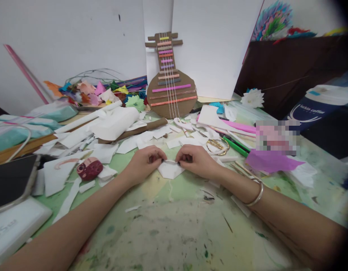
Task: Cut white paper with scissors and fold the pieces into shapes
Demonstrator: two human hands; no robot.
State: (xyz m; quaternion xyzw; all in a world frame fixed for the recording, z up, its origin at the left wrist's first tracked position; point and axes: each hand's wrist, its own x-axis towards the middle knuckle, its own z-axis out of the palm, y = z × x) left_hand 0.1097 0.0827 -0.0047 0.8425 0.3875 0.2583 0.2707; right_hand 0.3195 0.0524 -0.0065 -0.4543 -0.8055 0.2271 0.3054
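Note:
A small piece of white paper (170, 170) lies just above the green tabletop, its far edge rolled or folded over. My left hand (145, 162) pinches that edge at its left end between thumb and fingers. At the other end, my right hand (196, 161) pinches the same edge, with a bangle on the wrist. Beyond both hands, white paper scraps (145, 139) are strewn over the table. A brown cardboard lute (172, 90) with coloured strips and white strings leans upright behind them.
On the left are a phone (14, 180), a white box (18, 226) and a dark red patterned object (89, 168). To the right lie a green-handled tool (237, 146), purple paper (271, 161) and a coffee cup (317, 107). Colourful paper pieces (97, 92) sit at the back.

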